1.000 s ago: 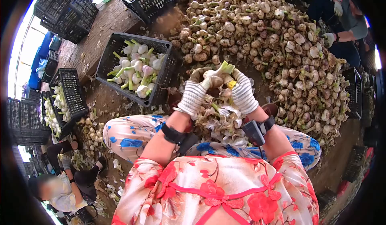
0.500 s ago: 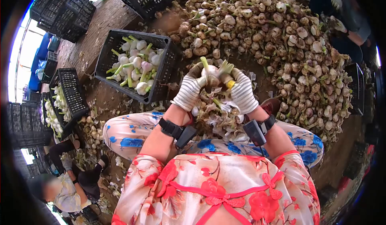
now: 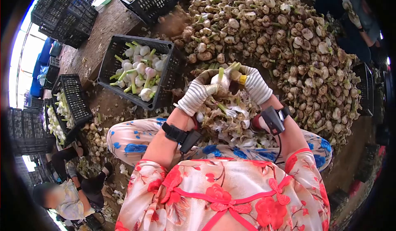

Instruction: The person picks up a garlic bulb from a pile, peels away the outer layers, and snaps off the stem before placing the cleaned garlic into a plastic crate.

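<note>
In front of me, both gloved hands meet over a heap of garlic skins and leaves (image 3: 231, 126). My left hand (image 3: 196, 94), in a striped white glove with dirty fingertips, is closed around a white garlic bulb (image 3: 221, 81) whose cut green stem points up. My right hand (image 3: 255, 84), gloved alike with yellow tape on a finger, is closed at the bulb's right side on a second garlic piece (image 3: 234, 67) with a pale stem; its lower part is hidden by the fingers. Left of my hands, a black crate (image 3: 168, 76) holds cleaned garlic bulbs (image 3: 140, 69).
A large pile of unpeeled garlic (image 3: 284, 45) spreads ahead and right. More crates of garlic stand at the left (image 3: 75, 99) and top (image 3: 154, 4), with stacked crates (image 3: 66, 18) behind. One person (image 3: 72, 200) sits lower left; another person's gloved hands (image 3: 352, 16) show upper right.
My right hand has shifted slightly right and up, its forearm swinging outward. The bulb in my left hand has turned a little and shows more of its white side.
</note>
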A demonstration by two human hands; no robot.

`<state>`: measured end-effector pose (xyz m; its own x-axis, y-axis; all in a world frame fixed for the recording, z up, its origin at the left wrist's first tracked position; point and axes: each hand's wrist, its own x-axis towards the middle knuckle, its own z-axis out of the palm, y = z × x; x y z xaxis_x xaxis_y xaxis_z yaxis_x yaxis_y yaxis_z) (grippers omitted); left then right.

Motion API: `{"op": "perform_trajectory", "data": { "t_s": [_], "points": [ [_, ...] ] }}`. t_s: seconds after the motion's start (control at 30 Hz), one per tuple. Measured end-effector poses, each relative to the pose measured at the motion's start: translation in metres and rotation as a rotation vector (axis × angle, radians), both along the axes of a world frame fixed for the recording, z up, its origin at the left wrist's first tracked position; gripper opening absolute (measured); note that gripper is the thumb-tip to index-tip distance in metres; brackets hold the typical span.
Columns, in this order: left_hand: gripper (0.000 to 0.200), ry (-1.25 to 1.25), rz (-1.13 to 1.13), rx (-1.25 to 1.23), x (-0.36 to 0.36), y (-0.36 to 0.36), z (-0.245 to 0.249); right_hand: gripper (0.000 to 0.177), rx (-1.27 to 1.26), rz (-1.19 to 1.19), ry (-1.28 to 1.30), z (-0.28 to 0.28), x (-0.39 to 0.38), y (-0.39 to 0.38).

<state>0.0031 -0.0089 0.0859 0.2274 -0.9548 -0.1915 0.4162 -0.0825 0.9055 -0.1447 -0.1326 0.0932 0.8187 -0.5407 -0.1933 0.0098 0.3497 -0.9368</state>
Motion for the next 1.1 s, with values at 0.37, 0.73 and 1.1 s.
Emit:
{"op": "perform_trajectory", "data": {
  "t_s": [0.37, 0.73, 1.1],
  "points": [
    [0.050, 0.118, -0.178, 0.006, 0.002, 0.000, -0.001, 0.024, -0.082, -0.140, 0.062, -0.024, -0.007, 0.016],
    [0.034, 0.493, 0.206, -0.183, 0.010, -0.007, -0.017, 0.028, -0.873, 0.244, 0.677, -0.118, -0.023, -0.022],
    [0.020, 0.805, 0.475, 0.117, 0.017, -0.013, -0.070, 0.030, -0.955, 0.244, 0.737, -0.123, -0.039, -0.029]
  ]
}}
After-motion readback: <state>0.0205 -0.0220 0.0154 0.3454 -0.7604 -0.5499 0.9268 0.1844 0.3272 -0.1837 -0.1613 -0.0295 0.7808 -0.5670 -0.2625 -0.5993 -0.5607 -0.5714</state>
